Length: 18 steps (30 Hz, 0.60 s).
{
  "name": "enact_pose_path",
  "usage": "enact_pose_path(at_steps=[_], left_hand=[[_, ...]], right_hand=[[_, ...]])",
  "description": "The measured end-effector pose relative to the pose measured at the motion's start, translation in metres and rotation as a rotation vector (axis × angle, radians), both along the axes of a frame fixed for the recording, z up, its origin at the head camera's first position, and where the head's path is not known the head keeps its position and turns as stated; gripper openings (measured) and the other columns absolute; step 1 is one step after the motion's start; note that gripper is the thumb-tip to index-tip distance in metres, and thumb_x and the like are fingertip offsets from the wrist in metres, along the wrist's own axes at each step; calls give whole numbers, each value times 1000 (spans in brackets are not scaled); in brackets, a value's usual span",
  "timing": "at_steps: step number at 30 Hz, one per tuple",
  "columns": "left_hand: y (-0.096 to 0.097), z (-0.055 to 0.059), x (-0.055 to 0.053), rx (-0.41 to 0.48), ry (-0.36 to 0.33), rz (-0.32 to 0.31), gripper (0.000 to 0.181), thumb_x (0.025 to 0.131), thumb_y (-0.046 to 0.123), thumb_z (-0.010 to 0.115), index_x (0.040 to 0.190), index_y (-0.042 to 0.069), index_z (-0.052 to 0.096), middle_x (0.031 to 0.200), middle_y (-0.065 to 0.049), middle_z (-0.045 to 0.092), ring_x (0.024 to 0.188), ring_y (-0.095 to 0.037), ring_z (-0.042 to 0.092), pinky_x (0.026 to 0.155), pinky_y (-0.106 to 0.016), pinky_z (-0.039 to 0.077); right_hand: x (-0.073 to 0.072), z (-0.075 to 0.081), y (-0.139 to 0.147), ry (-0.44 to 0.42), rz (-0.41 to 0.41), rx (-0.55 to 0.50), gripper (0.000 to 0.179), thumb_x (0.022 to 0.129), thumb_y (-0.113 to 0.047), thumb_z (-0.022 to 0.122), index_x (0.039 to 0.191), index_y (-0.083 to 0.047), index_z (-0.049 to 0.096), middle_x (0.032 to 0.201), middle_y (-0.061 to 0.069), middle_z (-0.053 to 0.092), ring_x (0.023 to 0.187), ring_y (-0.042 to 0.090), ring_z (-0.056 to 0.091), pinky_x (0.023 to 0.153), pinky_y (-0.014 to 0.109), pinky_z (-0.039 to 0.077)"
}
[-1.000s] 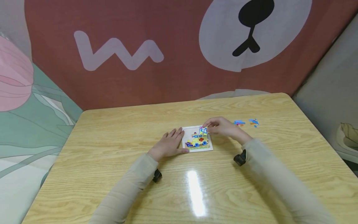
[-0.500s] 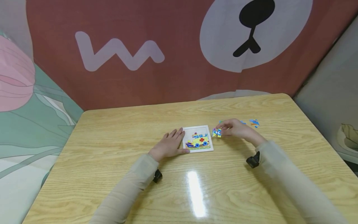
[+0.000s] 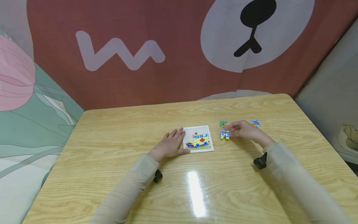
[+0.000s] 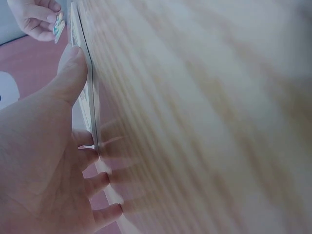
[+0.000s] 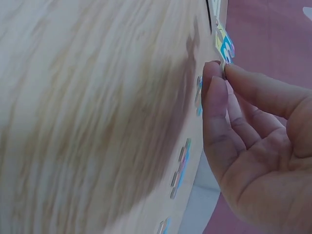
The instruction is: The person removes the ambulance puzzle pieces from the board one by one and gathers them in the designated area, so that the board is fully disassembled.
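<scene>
A square puzzle tray (image 3: 196, 128) with a white frame lies mid-table; its assembled lower part pictures a yellow ambulance with a red cross. My left hand (image 3: 169, 145) rests spread at its left side, fingers along the frame and thumb at the near left corner. To the right of the tray, my right hand (image 3: 242, 130) pinches a jigsaw piece (image 3: 224, 134) with eyes on it between thumb and fingertips. In the right wrist view this jigsaw piece (image 5: 224, 45) is held up off the table, tilted.
Behind the right hand lie loose jigsaw pieces: a green and blue one (image 3: 222, 123) and a blue and orange one (image 3: 255, 123). In the right wrist view another loose piece (image 5: 181, 168) shows on the wooden table (image 3: 120, 133). A patterned wall hanging (image 3: 179, 81) stands behind the table.
My right hand has carried the jigsaw piece from over the tray's upper right corner out to the right, uncovering the green and blue piece. The left hand has stayed in place.
</scene>
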<state>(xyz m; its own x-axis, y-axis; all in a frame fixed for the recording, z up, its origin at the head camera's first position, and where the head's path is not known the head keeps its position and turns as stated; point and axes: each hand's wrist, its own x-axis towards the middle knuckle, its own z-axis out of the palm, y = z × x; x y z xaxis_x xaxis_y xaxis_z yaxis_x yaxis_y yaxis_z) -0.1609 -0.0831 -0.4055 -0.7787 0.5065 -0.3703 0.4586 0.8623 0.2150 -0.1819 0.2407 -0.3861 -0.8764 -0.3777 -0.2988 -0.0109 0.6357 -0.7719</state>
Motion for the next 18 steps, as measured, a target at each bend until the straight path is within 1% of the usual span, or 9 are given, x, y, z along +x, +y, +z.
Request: enact_pose_path(at_steps=[4, 8, 11, 18], left_hand=[[0, 0, 0, 0, 4, 0, 89, 91, 64, 43, 155, 12, 9, 163, -6, 4, 150, -29, 9, 120, -53, 15], [0, 0, 0, 0, 2, 2, 89, 91, 64, 43, 155, 12, 10, 163, -6, 4, 150, -29, 9, 120, -53, 15], [0, 0, 0, -5, 2, 1, 89, 91, 64, 43, 155, 13, 10, 163, -5, 4, 150, -29, 9, 120, -53, 16], [1, 1, 1, -6, 6, 5, 89, 91, 64, 44, 155, 13, 10, 163, -5, 4, 150, -29, 9, 120, -53, 16]], right_hand=[[0, -2, 4, -6, 11, -24, 33, 90, -2, 60, 119, 14, 58, 116, 28, 63, 86, -1, 57, 72, 17, 53], [-1, -5, 6, -18, 21, -36, 33, 89, 1, 59, 118, 17, 57, 113, 28, 64, 80, -5, 56, 71, 15, 53], [-1, -6, 7, -32, 18, -36, 33, 90, 1, 58, 118, 18, 56, 114, 27, 64, 79, -6, 55, 71, 15, 52], [-1, -7, 7, -76, 9, -66, 35, 90, 3, 56, 121, 20, 53, 120, 32, 59, 82, -6, 56, 74, 16, 54]])
